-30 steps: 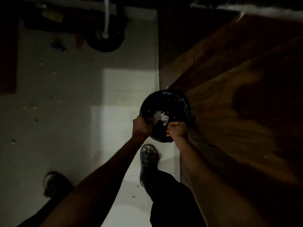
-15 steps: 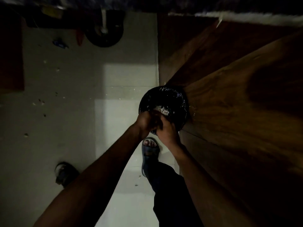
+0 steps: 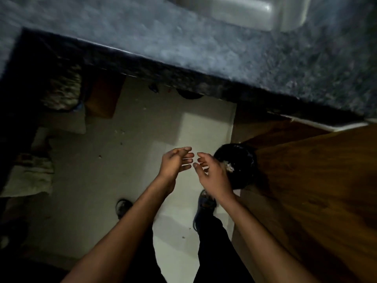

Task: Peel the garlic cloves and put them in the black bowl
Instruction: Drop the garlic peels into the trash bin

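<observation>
So that's two hands, left (image 3: 175, 164) and right (image 3: 212, 174). One black bowl (image 3: 240, 164), and one sandal (image 3: 204, 209) on the floor.

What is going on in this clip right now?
A person stands in a dim kitchen, seen from their own head camera. Both hands are raised over the floor, apart from each other, with fingers loosely spread and nothing visible in them: the left hand and the right hand. The black bowl sits at the edge of the wooden surface, just beyond the right hand, with pale bits inside, likely garlic or skins. Neither hand touches the bowl at this moment.
</observation>
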